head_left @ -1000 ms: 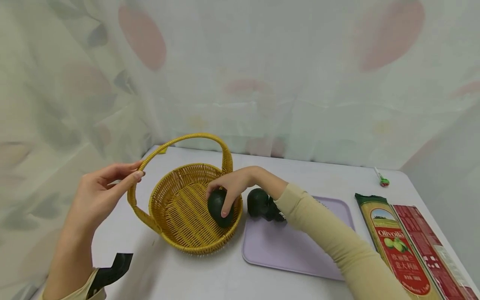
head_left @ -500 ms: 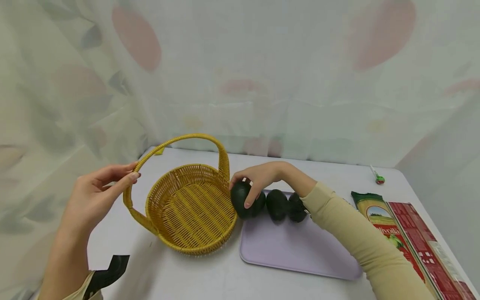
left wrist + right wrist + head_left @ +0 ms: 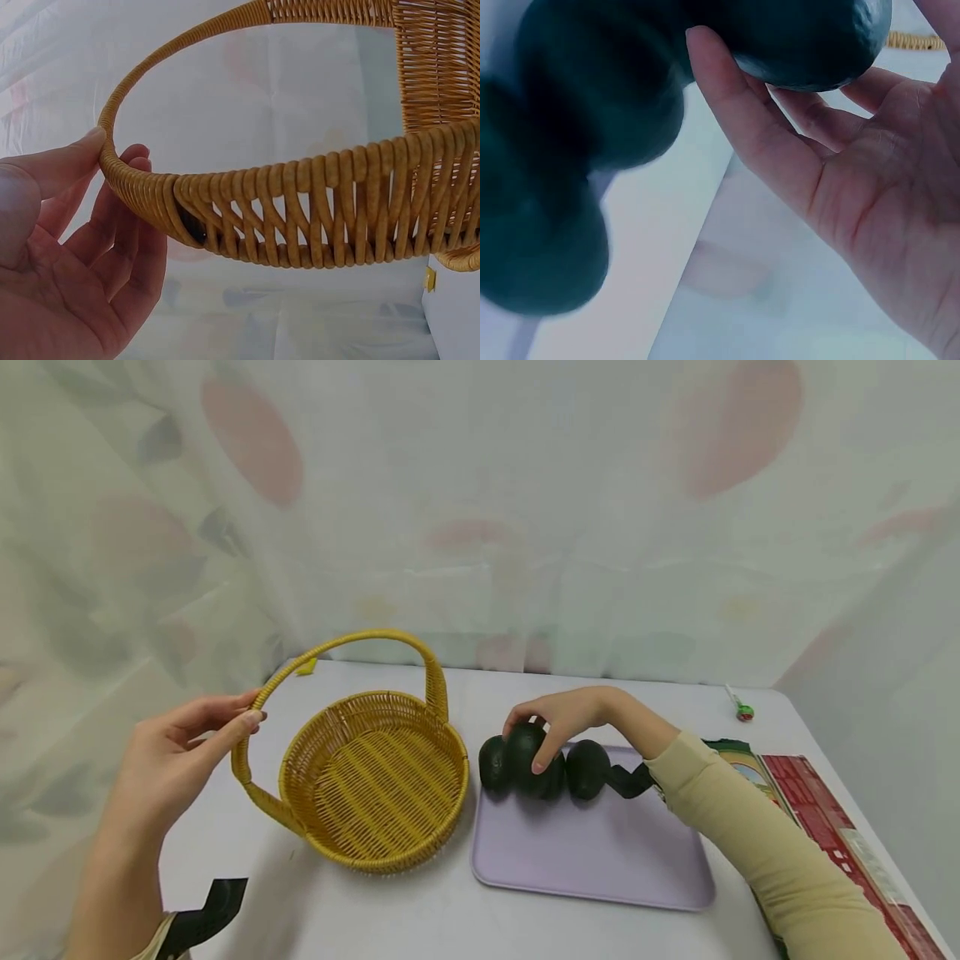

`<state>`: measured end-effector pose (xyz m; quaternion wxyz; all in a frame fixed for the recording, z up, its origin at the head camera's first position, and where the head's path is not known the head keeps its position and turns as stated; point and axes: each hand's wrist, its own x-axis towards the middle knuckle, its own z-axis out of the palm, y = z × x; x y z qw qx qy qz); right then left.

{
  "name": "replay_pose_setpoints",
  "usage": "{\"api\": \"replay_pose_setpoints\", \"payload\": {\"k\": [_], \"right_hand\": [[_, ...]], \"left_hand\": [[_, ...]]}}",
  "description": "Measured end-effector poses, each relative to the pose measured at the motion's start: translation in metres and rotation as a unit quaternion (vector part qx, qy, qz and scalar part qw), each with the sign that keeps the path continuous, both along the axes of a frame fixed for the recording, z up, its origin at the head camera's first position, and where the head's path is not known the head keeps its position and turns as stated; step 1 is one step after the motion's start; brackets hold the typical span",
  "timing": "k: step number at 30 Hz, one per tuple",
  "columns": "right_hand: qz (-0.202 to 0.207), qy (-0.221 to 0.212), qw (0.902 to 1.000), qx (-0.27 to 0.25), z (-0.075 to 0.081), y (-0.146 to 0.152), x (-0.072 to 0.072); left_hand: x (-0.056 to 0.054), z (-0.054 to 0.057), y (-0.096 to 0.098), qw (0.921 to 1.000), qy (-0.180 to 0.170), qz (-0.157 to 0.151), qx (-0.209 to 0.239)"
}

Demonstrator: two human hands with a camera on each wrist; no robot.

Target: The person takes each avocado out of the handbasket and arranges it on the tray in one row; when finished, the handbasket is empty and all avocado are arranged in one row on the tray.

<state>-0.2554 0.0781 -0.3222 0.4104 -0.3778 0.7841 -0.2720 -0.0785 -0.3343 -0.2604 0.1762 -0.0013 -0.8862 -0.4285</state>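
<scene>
On the left of the head view, my left hand point(image 3: 176, 752) pinches the handle of a yellow woven basket point(image 3: 296, 818) between thumb and fingers. The left wrist view shows the thumb on the wrapped handle point(image 3: 120, 101), other fingers loosely bent behind it. My right hand point(image 3: 566, 718) grips a dark green avocado point(image 3: 527, 752) from above, over the far left part of a lilac tray point(image 3: 592, 868). Beside it lie an avocado point(image 3: 492, 766) on the left and another avocado point(image 3: 588, 770) on the right; one more is partly hidden behind the held one.
A pasta packet point(image 3: 750, 768) and a red packet point(image 3: 817, 802) lie right of the tray, partly under the right sleeve point(image 3: 757, 835). A lollipop point(image 3: 742, 710) lies at the back right. A small yellow object point(image 3: 306, 667) sits at the back left edge.
My right hand has carried the avocado rightward, out of the basket and over the tray beside the other avocados. My left hand keeps its hold on the handle. The head view has shifted slightly.
</scene>
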Motion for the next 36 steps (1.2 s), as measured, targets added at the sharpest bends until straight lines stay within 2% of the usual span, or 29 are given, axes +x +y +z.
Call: {"api": "replay_pose_setpoints", "payload": {"k": [5,12,19,29,36], "right_hand": [[-0.024,-0.011,0.9996,-0.001,-0.003,0.022,0.003],[-0.046,0.007,0.9989,0.004,-0.008,0.05,0.008],[-0.077,-0.012,0.997,-0.002,-0.015,0.076,0.014],[-0.104,-0.012,0.9944,-0.011,-0.019,0.112,0.019],[-0.12,-0.013,0.9924,-0.025,-0.03,0.133,0.021]], "left_hand": [[-0.001,0.0,-0.001,1.0,-0.001,0.0,0.007],[-0.001,0.0,-0.002,0.9999,-0.011,0.006,0.01],[-0.002,-0.001,-0.002,0.9999,-0.005,0.0,0.012],[-0.002,-0.001,-0.003,0.9999,-0.008,0.005,0.01],[-0.002,-0.002,-0.003,0.9999,-0.011,0.009,0.009]]}}
